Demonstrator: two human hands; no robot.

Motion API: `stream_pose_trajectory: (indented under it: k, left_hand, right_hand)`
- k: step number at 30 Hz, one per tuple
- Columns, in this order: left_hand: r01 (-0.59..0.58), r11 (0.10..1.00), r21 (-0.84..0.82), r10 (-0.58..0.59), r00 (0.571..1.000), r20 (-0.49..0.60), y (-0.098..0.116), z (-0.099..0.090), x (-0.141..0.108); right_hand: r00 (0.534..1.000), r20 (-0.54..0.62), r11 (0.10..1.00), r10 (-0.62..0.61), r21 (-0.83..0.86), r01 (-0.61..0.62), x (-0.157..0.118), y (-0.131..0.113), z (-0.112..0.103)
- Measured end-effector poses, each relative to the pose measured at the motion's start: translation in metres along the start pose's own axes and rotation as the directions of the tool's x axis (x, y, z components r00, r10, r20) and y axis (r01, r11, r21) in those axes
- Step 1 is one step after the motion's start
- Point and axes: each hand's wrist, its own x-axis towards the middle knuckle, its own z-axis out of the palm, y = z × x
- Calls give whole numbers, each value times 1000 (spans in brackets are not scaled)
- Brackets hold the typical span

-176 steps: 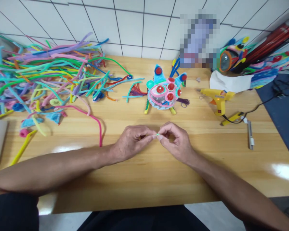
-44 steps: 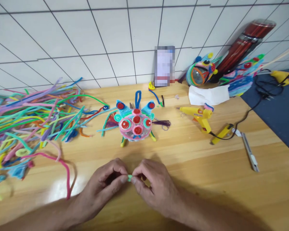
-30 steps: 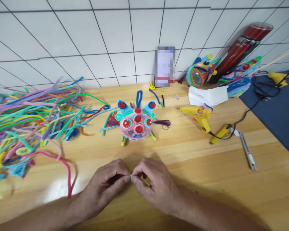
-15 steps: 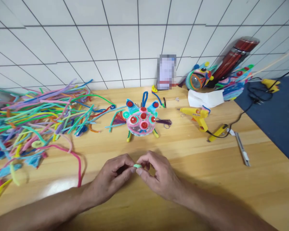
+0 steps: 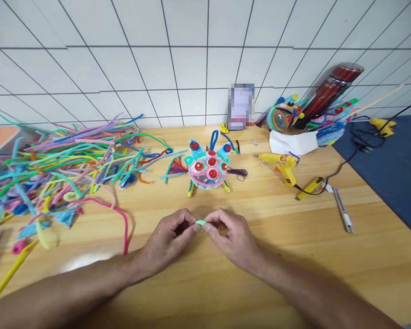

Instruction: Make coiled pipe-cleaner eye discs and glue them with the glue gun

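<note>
Between my fingertips is a small light-green pipe-cleaner piece, curled up tightly, its far side partly hidden. My left hand pinches it from the left, thumb and forefinger together. From the other side my right hand grips it the same way. Just beyond both hands stands a pipe-cleaner animal figure with red round gems, blue ears, tassels at its sides and yellow-green feet. Neither hand touches the figure.
A heap of coloured pipe cleaners spreads over the left side. At right lie a yellow glue gun, a yellow cutter and a metal blade tool. Behind are a phone, a white paper and a red flask.
The view has shifted, so most things sit slightly further right. Both hands still pinch the green piece, which appears a little higher and tilted slightly differently.
</note>
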Motion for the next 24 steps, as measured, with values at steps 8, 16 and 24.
stream_pose_trajectory:
  k: [8,16,24]
  left_hand:
    - [102,986,-135,-97,994,41,-1,1,2]
    - [54,985,-164,-49,998,38,-3,0,3]
    - [-27,994,-109,26,1000,-7,-5,3,4]
  right_hand:
    - [987,41,979,157,121,-161,3,1,1]
    - [985,44,980,167,105,-170,2,3,3]
    - [986,31,981,165,98,-168,2,3,4]
